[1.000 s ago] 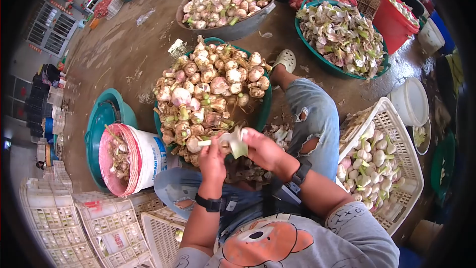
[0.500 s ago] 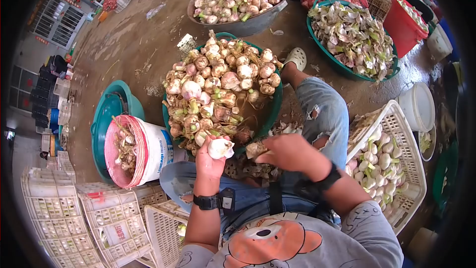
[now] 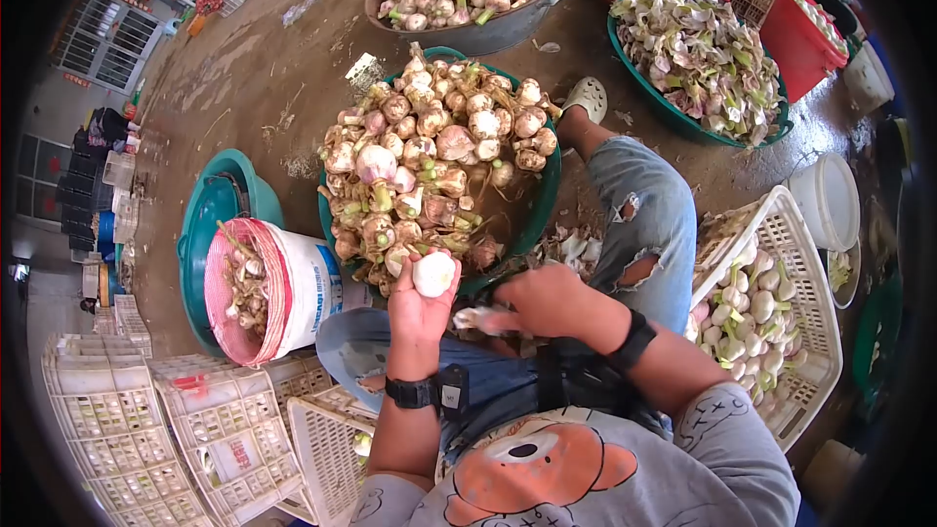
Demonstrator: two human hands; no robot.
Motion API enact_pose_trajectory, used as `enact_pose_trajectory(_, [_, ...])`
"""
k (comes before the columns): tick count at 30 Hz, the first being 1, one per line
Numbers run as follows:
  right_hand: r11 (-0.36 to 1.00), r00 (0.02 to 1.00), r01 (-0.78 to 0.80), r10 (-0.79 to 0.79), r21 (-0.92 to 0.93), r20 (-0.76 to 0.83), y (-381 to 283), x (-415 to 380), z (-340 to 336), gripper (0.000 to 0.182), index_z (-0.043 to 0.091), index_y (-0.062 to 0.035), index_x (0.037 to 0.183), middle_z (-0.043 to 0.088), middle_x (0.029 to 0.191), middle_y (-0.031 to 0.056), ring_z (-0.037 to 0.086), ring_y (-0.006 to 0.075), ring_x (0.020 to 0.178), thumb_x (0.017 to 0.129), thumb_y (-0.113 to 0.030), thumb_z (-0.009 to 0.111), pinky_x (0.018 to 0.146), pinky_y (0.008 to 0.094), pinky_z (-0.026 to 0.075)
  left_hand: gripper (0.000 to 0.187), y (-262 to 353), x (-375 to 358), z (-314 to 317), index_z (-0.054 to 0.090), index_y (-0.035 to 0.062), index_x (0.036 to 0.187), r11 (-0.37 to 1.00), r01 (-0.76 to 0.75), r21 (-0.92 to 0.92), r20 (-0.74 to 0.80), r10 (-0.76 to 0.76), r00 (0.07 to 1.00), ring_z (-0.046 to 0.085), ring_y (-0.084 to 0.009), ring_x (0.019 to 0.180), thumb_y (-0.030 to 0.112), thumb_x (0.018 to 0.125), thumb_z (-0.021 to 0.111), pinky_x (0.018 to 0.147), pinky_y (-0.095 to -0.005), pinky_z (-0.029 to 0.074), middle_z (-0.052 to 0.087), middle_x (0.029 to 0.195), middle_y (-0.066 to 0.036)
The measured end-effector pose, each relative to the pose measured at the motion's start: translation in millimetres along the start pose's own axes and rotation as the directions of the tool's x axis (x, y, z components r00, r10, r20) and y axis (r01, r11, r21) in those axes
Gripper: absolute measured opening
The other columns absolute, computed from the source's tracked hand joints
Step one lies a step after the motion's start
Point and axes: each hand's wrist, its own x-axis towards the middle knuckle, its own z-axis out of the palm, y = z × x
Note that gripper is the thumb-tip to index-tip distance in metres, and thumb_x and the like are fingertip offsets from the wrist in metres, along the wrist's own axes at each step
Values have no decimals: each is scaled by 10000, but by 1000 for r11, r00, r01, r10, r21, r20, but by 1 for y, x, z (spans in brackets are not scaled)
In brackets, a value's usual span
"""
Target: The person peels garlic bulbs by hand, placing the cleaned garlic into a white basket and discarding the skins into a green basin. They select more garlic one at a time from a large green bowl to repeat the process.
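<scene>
A white garlic bulb [image 3: 433, 274] with its outer skin off rests in my left hand [image 3: 420, 310], the fingers closed around it. To its right, my right hand [image 3: 554, 304] is curled, with a blurred scrap of garlic skin [image 3: 482, 319] at its fingertips. Just beyond both hands is a green tub [image 3: 543, 224] heaped with unpeeled garlic bulbs [image 3: 429, 151], brownish and partly stemmed. Loose garlic skins [image 3: 574, 252] lie beneath, between my legs and the tub.
On my right stands a white crate [image 3: 818, 351] of cleaned garlic. On my left are a white bucket [image 3: 303, 283], a green basin [image 3: 210, 220] and stacked crates [image 3: 98, 420]. Farther off are a metal basin [image 3: 488, 37] of garlic and a green tub [image 3: 644, 88] of skins.
My right hand has moved slightly down and toward me, carrying the skin lower and nearer my left hand. In my left hand the bulb has turned and now shows a smooth white side.
</scene>
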Motion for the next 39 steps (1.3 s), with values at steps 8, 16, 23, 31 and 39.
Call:
enact_pose_trajectory(8, [995, 983, -91, 98, 47, -157, 62, 86, 27, 222, 643, -81, 795, 639, 762, 106, 621, 295, 735, 686, -273, 615, 635, 404, 492, 223, 116, -153, -64, 541, 0, 963, 83, 80, 993, -110, 462, 880, 556, -172, 780, 152, 800, 557, 695, -271, 459, 581, 870, -102])
enact_pose_trajectory(16, [900, 907, -414, 394, -139, -149, 78, 176, 141, 261, 655, -94, 856, 641, 959, 75, 539, 294, 988, 734, -307, 565, 822, 419, 427, 419, 63, -138, -51, 506, 14, 1125, 78, -232, 970, 124, 660, 741, 500, -212, 1047, 110, 743, 649, 837, -324, 432, 478, 1185, -125])
enact_pose_trajectory(23, [187, 747, -18, 655, 982, -111, 69, 117, 63, 407, 487, 49, 1071, 601, 865, 148, 590, 258, 762, 735, -142, 613, 666, 343, 471, 748, -25, -17, -13, 176, 36, 1358, 424, -381, 822, 269, 301, 915, 438, -240, 1120, 240, 806, 638, 851, -351, 436, 331, 1300, -171])
enact_pose_trajectory(31, [939, 796, 345, -296, -7, -528, 21, 47, 19, 236, 584, -38, 977, 594, 861, 160, 571, 299, 875, 807, -195, 543, 762, 376, 460, 518, -6, -9, 16, 348, 38, 1223, 664, -311, 680, 226, 214, 950, 533, -135, 830, 92, 773, 598, 705, -265, 472, 504, 994, -88])
enact_pose_trajectory(39, [904, 862, 402, -427, -143, -274, -2, 36, 29, 177, 527, -65, 696, 593, 644, 94, 596, 270, 568, 800, -207, 507, 518, 367, 471, 401, 25, -9, -13, 493, -6, 1081, 610, -163, 775, 285, -108, 952, 529, -100, 785, 144, 733, 622, 707, -248, 449, 541, 914, -41])
